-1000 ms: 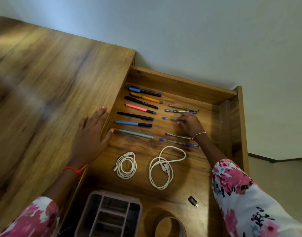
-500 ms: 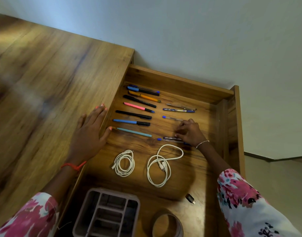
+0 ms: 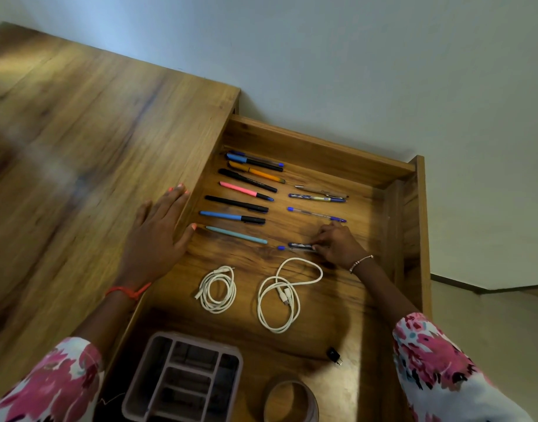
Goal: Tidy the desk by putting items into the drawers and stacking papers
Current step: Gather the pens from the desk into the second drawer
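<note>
An open wooden drawer (image 3: 322,153) holds several pens in two columns. My right hand (image 3: 337,243) is inside it and pinches two pens (image 3: 298,246) lying side by side at the bottom of the right column. Above them lies a clear pen with a blue cap (image 3: 316,214). My left hand (image 3: 158,236) rests flat on the desk top (image 3: 79,147) at the drawer's left edge, its fingers straight. The left column runs from a light blue pen (image 3: 235,234) up to a blue-capped pen at the far end.
Two coiled white cables (image 3: 219,289) (image 3: 281,296) lie in the drawer's middle. Nearer me stand a grey compartment organiser (image 3: 185,382), a roll of tape (image 3: 292,400) and a small black adapter (image 3: 334,355). A white wall lies beyond the drawer.
My right hand moved from the clear blue-capped pen down toward me to the lowest pens in the right column, and the two now lie together. My left hand stayed put.
</note>
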`<state>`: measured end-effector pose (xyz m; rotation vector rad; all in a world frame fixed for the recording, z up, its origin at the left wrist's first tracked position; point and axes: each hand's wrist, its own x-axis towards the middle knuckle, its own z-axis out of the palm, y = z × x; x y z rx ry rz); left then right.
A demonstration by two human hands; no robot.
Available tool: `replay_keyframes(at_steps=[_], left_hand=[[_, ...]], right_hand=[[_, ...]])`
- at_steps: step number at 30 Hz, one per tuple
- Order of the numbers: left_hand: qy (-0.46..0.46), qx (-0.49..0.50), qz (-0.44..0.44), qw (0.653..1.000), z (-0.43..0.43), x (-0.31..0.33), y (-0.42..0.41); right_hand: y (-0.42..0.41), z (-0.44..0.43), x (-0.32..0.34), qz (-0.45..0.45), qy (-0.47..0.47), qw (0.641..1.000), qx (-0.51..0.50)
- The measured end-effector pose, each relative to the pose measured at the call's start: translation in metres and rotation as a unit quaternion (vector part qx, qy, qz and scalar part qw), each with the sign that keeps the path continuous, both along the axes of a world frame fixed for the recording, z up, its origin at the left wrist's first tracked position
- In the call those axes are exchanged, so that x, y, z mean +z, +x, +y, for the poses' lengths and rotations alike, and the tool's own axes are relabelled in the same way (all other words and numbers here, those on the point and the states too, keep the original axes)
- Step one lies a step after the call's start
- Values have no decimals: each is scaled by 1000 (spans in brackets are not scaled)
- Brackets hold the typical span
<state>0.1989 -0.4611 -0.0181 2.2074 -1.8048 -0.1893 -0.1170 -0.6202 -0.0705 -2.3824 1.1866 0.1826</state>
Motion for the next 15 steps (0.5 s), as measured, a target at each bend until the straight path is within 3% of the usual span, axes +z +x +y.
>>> replay_keyframes(at_steps=[10,15], left_hand=[[-2,0,-6,1000,-1,-1,1],[-5,-1,-2,1000,-1,-2,1]], right_hand=[[14,-16,1,34,-75,997,5],[12,-9,12,-106,-26,994,-16]])
